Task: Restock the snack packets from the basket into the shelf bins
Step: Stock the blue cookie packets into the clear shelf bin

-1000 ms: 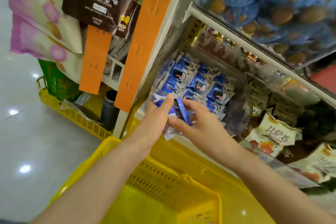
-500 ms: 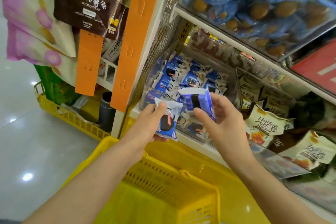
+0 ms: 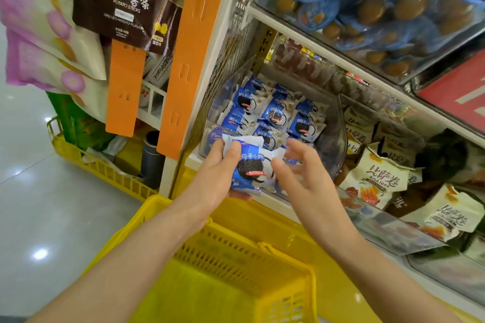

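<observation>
My left hand grips a blue and white cookie packet just in front of the clear shelf bin. That bin holds several matching blue packets. My right hand hovers beside the held packet with fingers spread and nothing in it. The yellow basket sits below my forearms; the part of its inside that shows holds no packets.
A neighbouring bin on the right holds cream wafer-roll packets. An upper bin holds blue-wrapped snacks. Orange hanging strips with potato-stick bags hang at left. A second yellow basket and a dark flask sit on the floor.
My right hand has let go of the packet it was holding half a second ago and now hangs open. My left hand still holds a packet, now raised slightly toward the bin.
</observation>
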A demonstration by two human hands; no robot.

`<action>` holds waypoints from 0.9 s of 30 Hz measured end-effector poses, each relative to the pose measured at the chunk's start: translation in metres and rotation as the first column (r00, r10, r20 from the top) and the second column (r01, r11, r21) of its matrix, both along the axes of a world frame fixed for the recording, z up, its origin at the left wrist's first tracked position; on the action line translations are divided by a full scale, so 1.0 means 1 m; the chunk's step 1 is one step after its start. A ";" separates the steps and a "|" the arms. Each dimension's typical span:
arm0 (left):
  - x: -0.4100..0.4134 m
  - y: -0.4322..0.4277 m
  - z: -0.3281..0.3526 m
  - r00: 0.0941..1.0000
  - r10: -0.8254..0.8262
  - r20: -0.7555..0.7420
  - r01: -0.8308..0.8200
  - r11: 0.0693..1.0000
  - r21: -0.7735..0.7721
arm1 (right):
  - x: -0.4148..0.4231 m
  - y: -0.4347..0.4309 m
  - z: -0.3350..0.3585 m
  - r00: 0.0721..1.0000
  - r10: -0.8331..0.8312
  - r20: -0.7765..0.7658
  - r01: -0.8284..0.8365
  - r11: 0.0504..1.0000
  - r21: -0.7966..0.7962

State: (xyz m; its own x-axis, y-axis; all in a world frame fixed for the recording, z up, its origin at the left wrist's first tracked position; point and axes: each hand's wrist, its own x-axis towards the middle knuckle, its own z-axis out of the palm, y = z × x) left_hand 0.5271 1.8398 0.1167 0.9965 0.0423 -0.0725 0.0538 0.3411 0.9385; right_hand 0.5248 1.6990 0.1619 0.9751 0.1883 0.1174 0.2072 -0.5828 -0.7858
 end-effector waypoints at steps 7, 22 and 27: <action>-0.001 -0.002 0.003 0.994 0.091 0.059 -0.097 0.989 0.110 | 0.005 -0.002 0.002 0.945 0.097 -0.313 -0.006 0.960 0.280; 0.014 0.034 0.003 0.978 0.200 -0.055 -0.202 0.979 -0.029 | 0.132 0.010 0.021 0.982 -0.185 -0.025 0.186 0.979 0.087; 0.018 0.042 0.003 0.972 0.233 -0.030 -0.233 0.972 -0.013 | 0.178 0.036 -0.004 0.989 -0.145 0.019 0.146 0.982 -0.116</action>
State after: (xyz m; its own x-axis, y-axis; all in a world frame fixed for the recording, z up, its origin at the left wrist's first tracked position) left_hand 0.5449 1.8821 0.1199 0.9569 0.2716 -0.1029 -0.0027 0.3626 0.9319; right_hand 0.7027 1.7351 0.1575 0.9918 0.0579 0.1135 0.1217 -0.6951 -0.7085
